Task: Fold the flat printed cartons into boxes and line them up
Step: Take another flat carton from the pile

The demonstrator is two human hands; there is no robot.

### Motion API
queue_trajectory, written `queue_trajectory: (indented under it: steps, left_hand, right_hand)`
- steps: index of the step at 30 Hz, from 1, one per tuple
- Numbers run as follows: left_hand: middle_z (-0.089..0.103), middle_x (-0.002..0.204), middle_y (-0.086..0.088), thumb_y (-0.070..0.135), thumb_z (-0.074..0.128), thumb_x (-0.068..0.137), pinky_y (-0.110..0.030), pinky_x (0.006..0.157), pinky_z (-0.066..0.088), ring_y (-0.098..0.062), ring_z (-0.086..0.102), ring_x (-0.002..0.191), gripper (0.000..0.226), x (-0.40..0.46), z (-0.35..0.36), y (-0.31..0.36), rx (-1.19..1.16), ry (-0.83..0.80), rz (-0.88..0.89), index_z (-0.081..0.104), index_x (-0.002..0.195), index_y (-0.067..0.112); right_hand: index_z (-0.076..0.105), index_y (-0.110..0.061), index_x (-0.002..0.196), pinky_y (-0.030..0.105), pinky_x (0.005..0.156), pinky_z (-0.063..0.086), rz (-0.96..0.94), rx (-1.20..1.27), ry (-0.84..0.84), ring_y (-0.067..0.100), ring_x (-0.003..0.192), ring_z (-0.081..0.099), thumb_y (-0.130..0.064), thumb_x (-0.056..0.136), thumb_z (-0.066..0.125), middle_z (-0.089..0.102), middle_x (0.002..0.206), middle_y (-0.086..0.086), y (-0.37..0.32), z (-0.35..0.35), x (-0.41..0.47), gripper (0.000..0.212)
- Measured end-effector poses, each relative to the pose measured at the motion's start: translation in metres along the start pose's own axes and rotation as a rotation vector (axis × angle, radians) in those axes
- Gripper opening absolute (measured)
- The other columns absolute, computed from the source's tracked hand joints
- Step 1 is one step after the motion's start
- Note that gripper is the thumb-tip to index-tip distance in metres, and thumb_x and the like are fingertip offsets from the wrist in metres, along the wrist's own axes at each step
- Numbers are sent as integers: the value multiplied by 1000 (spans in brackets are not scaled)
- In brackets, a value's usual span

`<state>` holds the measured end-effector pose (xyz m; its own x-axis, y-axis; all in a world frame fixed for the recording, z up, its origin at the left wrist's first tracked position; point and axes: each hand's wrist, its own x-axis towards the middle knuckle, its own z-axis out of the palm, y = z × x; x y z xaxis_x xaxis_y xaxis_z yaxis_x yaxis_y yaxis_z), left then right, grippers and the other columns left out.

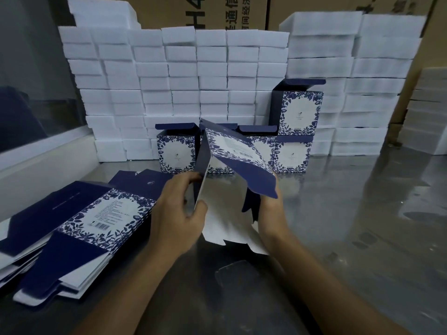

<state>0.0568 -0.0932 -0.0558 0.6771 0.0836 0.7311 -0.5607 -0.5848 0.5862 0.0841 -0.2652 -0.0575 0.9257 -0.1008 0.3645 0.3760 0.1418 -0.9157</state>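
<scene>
Steel tabletop (338, 226) under my hands: my left hand (176, 213) and right hand (271, 209) each grip a side of a half-opened blue-and-white carton (232, 165), held above the table. Flat cartons (92, 221) lie stacked at left. Beyond, folded boxes (175, 151) stand in a row against white foam blocks (169, 81).

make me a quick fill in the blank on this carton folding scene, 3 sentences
1. The carton being opened is held by ____ hands, the left hand and the right hand.
2. The stack of flat cartons lies to the ____ of the hands.
3. One folded box sits on ____ of another box at the right end of the row.

Missing words: both; left; top
</scene>
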Motion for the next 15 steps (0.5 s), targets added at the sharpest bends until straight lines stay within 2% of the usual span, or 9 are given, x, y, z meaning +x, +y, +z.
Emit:
queue_trajectory:
  steps: [2,3,6,7,9,10,11,13,15]
  left_hand:
    - [57,109,27,31,45,75,-24,81,49,-6,58,97,50,0,1,0,6,-14,38,48,123,44]
    - [54,116,32,28,45,77,-17,87,46,0,56,105,54,1,2,1,0,-23,52,45,129,45]
    - [48,126,39,19,50,87,-10,97,39,8,49,119,55,2,2,-2,-27,-37,71,43,134,46]
    - [50,125,38,20,51,89,-12,97,41,7,50,118,53,2,2,-5,-48,-39,53,43,133,48]
    - [58,116,31,29,51,91,-21,90,48,4,55,110,41,3,3,-10,-109,-44,-8,50,127,47]
    - [60,112,26,35,51,91,-23,87,49,2,57,105,35,3,3,-12,-132,-39,-37,55,124,45]
    - [62,109,22,40,50,91,-22,84,48,2,58,102,32,3,3,-12,-138,-29,-47,59,122,43]
    - [63,106,19,46,48,90,-14,78,45,1,59,98,33,3,4,-12,-114,-16,-20,59,121,41]
    - [64,99,16,44,48,92,-8,70,41,-1,60,91,26,4,4,-10,-89,0,-5,58,116,42]
  right_hand:
    - [57,-11,72,20,51,37,104,64,-5,2,38,38,-40,73,45,51,44,-5,-5,2,-1,31]
    - [60,-13,66,24,53,37,132,95,-9,6,39,38,-35,78,43,51,45,-2,-5,3,-1,30]
    - [62,-7,85,33,60,32,290,278,37,19,56,39,-25,99,44,46,69,8,-10,2,-3,30]
    - [60,-5,88,31,58,30,320,356,20,20,57,37,-27,99,44,43,71,10,-12,2,-3,29]
    - [62,-3,98,26,54,39,351,467,-57,21,56,48,-31,92,47,51,74,11,-19,1,-5,32]
    - [62,-3,104,26,55,43,364,500,-81,22,56,52,-31,92,45,53,78,11,-22,1,-6,35]
    - [60,-5,108,27,57,41,367,539,-94,24,57,49,-32,94,42,51,80,11,-22,-1,-6,35]
    - [62,-7,103,32,61,29,350,559,-95,29,62,38,-34,97,39,48,82,13,-22,-4,-4,36]
    - [73,-11,89,28,60,37,323,530,-102,29,66,50,-37,100,37,62,80,10,-20,-4,-3,46]
